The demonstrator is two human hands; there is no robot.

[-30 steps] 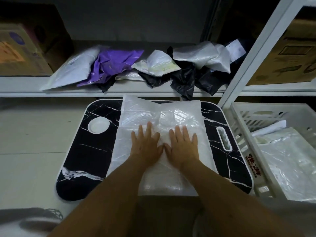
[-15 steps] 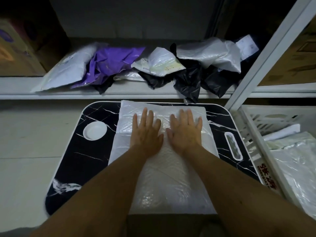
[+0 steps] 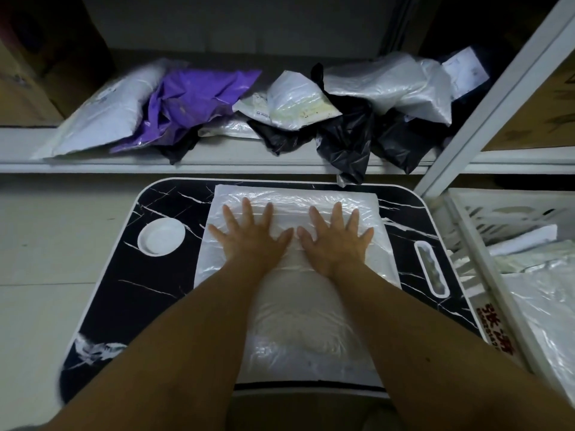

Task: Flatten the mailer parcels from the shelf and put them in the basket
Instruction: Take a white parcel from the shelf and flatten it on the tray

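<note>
While pressed on 1 white mailer (image 3: pixel 298 306) atop 1 tray (image 3: pixel 124 275) | 2 hands: left (image 3: pixel 252 241), right (image 3: pixel 334 244) | flat, fingers splayed, grasping nothing

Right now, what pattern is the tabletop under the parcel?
Black with white marble-like veins, clearest in the head view.

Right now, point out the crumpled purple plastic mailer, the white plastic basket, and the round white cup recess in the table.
purple plastic mailer (image 3: pixel 193 98), head view, crumpled middle.
white plastic basket (image 3: pixel 485 269), head view, near rim.
round white cup recess (image 3: pixel 161 236), head view, centre.
</note>
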